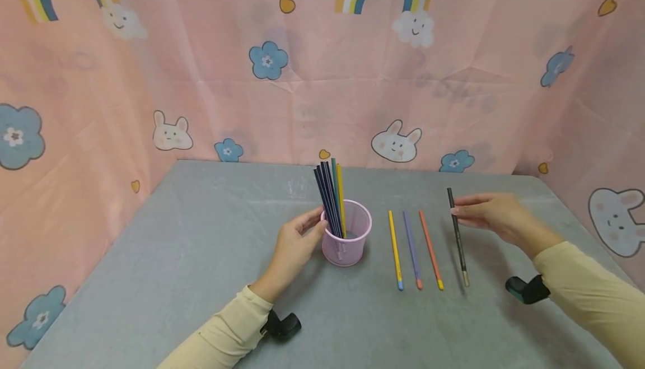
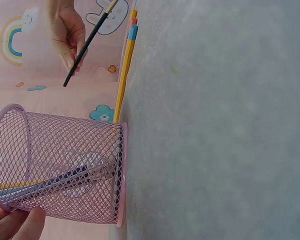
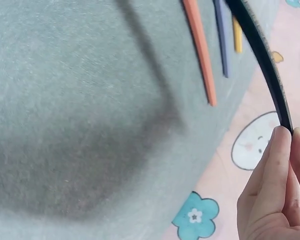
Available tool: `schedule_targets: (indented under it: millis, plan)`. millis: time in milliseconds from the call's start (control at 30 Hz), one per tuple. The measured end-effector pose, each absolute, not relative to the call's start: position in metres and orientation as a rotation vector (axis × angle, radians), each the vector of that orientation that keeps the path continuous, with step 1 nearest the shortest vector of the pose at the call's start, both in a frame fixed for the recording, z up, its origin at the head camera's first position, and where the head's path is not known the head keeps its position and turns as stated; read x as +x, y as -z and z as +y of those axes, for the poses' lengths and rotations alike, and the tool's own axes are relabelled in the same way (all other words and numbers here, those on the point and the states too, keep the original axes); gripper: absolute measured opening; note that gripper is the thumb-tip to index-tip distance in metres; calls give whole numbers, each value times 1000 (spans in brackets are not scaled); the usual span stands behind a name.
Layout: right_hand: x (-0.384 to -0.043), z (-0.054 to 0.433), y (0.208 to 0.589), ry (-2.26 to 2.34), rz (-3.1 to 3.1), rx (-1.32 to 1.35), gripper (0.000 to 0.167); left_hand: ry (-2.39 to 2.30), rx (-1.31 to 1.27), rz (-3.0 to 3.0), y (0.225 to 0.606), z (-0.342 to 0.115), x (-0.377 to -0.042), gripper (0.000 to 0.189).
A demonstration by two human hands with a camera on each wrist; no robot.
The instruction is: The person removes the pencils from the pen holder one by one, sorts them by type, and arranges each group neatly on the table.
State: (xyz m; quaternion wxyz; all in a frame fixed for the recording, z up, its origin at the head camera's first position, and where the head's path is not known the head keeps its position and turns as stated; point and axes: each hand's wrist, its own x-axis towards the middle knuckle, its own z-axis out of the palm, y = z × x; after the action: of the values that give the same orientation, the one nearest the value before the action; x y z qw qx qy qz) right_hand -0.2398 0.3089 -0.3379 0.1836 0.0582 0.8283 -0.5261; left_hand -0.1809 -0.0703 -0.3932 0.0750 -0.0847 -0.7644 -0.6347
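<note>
My left hand (image 1: 298, 241) holds a pink mesh pencil cup (image 1: 344, 250) by its left side near the rim, thumb in front. Several dark pencils (image 1: 327, 201), a teal one and a yellow one lean inside the cup. Over on the right, my right hand (image 1: 496, 218) pinches a black pencil (image 1: 457, 237) near its far end, its gold-coloured end pointing toward me. That pencil casts a shadow apart from itself in the right wrist view. Between cup and black pencil lie a yellow pencil (image 1: 395, 251), a purple pencil (image 1: 411, 250) and an orange pencil (image 1: 431, 250), side by side.
Everything stands on a grey table (image 1: 221, 234). A pink printed curtain (image 1: 302, 100) hangs behind and along both sides. Each wrist carries a small black camera, one of them the left wrist camera (image 1: 284, 327).
</note>
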Motion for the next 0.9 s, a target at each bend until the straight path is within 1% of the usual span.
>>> schedule_targets:
  millis: [100,367,900]
  plan:
    - [-240,307,342,1458,2331,160,65,1905,-258,-2292,394,-71,-181,38]
    - [-245,305,353,1420,2326,162,66,1897,-260,-2302,396,-72,-182,38]
    - [-252,300,374,1378,2308,254,59,1905,-272,-2291,395,-72,-182,38]
